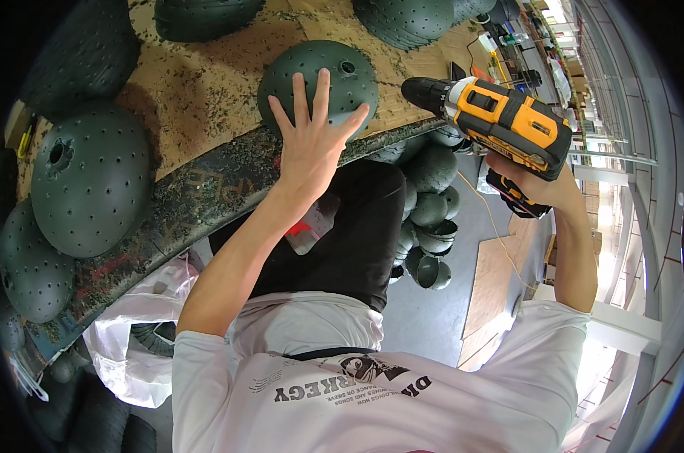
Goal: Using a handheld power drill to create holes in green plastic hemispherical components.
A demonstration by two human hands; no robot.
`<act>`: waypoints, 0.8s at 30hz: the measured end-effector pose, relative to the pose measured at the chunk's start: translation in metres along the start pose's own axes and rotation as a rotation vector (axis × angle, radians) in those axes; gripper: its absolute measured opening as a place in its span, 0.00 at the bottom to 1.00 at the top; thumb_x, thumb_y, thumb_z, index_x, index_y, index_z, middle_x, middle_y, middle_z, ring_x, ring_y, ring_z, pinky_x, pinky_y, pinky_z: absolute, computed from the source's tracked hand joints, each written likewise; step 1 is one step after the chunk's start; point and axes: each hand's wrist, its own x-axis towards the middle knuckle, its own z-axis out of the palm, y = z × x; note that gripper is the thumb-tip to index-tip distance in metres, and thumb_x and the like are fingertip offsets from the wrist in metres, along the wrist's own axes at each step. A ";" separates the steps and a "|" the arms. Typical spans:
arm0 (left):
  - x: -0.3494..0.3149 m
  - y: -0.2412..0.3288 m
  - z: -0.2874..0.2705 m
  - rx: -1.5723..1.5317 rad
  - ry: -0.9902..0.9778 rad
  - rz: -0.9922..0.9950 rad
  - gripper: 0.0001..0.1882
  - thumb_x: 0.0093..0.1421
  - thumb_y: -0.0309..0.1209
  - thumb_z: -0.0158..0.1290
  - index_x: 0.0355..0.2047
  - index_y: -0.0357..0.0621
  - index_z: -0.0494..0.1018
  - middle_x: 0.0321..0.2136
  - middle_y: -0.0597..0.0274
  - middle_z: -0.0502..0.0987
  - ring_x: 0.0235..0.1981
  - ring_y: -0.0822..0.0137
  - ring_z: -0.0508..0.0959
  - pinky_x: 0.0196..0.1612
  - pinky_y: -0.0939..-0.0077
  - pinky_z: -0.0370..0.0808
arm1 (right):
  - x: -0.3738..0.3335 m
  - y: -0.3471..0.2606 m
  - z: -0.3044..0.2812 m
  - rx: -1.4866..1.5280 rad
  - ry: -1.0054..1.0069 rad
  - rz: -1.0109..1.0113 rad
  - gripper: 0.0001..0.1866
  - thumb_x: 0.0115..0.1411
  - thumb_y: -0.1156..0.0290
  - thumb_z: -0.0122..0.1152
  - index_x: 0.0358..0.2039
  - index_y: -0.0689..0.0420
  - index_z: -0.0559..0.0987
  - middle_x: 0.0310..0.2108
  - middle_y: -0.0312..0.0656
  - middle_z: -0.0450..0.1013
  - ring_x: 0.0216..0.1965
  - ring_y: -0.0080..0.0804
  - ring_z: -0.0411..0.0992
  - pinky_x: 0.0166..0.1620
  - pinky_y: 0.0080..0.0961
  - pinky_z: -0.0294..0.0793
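Observation:
A dark green plastic dome (348, 92), dotted with small holes and with one larger hole near its top, rests on the bench. My left hand (312, 147) lies over it with the fingers spread, pressing on its near side without wrapping round it. My right hand (534, 181) grips a yellow and black cordless drill (512, 121) by its handle, off to the right. The drill's black chuck points left toward the dome, apart from it. Whether a bit sits in the chuck I cannot make out.
Cardboard (198, 98) strewn with green shavings covers the bench. More holed domes (93, 181) stand at the left, and stacked ones (406, 19) at the back. Several green shells (432, 170) are piled beneath the bench, near a yellow cord (493, 230). A white plastic bag (134, 347) hangs lower left.

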 end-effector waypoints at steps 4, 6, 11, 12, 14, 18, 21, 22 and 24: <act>-0.003 -0.001 -0.011 -0.255 0.017 -0.002 0.14 0.55 0.34 0.65 0.43 0.60 0.83 0.71 0.45 0.52 0.70 0.29 0.47 0.63 0.17 0.46 | 0.004 -0.004 -0.005 0.042 -0.068 0.095 0.21 0.52 0.77 0.71 0.48 0.58 0.80 0.43 0.42 0.81 0.41 0.33 0.77 0.48 0.30 0.77; -0.002 -0.003 -0.016 -0.314 0.027 -0.020 0.10 0.55 0.35 0.66 0.39 0.57 0.84 0.71 0.48 0.52 0.71 0.32 0.48 0.64 0.20 0.47 | 0.008 -0.006 -0.004 0.080 -0.102 0.149 0.21 0.51 0.77 0.72 0.48 0.59 0.80 0.42 0.41 0.81 0.41 0.32 0.77 0.48 0.30 0.77; -0.002 -0.009 -0.016 -0.379 0.072 -0.051 0.10 0.58 0.37 0.63 0.29 0.43 0.83 0.71 0.52 0.54 0.71 0.36 0.50 0.65 0.24 0.48 | 0.019 -0.013 -0.003 0.067 -0.112 0.139 0.21 0.51 0.79 0.71 0.47 0.59 0.80 0.41 0.40 0.81 0.40 0.30 0.77 0.47 0.29 0.77; -0.003 -0.013 -0.015 -0.326 0.050 -0.039 0.12 0.58 0.37 0.64 0.34 0.40 0.81 0.71 0.52 0.55 0.71 0.37 0.51 0.66 0.25 0.48 | 0.022 -0.014 -0.002 0.079 -0.103 0.128 0.21 0.51 0.79 0.71 0.48 0.59 0.80 0.41 0.40 0.80 0.40 0.30 0.76 0.47 0.29 0.77; -0.002 -0.014 -0.016 -0.277 0.030 -0.028 0.16 0.57 0.37 0.64 0.40 0.38 0.80 0.71 0.52 0.55 0.71 0.39 0.51 0.66 0.26 0.49 | 0.025 -0.015 -0.002 0.089 -0.101 0.116 0.22 0.51 0.79 0.70 0.48 0.59 0.80 0.41 0.40 0.80 0.40 0.30 0.76 0.47 0.29 0.77; -0.002 -0.008 -0.022 -0.226 -0.002 -0.067 0.41 0.50 0.42 0.68 0.61 0.44 0.64 0.70 0.55 0.57 0.71 0.43 0.54 0.67 0.31 0.52 | 0.027 -0.016 -0.003 0.097 -0.123 0.197 0.23 0.50 0.80 0.70 0.49 0.59 0.80 0.41 0.39 0.80 0.40 0.29 0.76 0.47 0.29 0.77; 0.001 0.000 -0.022 -0.180 -0.024 -0.100 0.51 0.46 0.43 0.71 0.68 0.47 0.58 0.70 0.57 0.57 0.71 0.46 0.55 0.67 0.33 0.54 | 0.027 -0.013 -0.004 0.090 -0.116 0.176 0.22 0.50 0.79 0.71 0.48 0.59 0.80 0.41 0.39 0.81 0.40 0.29 0.76 0.47 0.29 0.77; 0.001 0.001 -0.021 -0.138 -0.036 -0.121 0.53 0.45 0.43 0.71 0.68 0.48 0.58 0.70 0.58 0.56 0.70 0.47 0.56 0.67 0.34 0.55 | 0.027 -0.014 -0.004 0.090 -0.118 0.178 0.22 0.50 0.79 0.71 0.48 0.59 0.80 0.41 0.39 0.81 0.40 0.29 0.76 0.47 0.29 0.77; 0.001 0.000 -0.018 -0.109 -0.046 -0.119 0.54 0.44 0.43 0.72 0.69 0.49 0.57 0.70 0.59 0.57 0.71 0.48 0.56 0.67 0.35 0.55 | 0.029 -0.017 -0.006 0.040 -0.120 0.194 0.21 0.50 0.79 0.72 0.47 0.58 0.81 0.40 0.40 0.81 0.39 0.30 0.77 0.46 0.29 0.77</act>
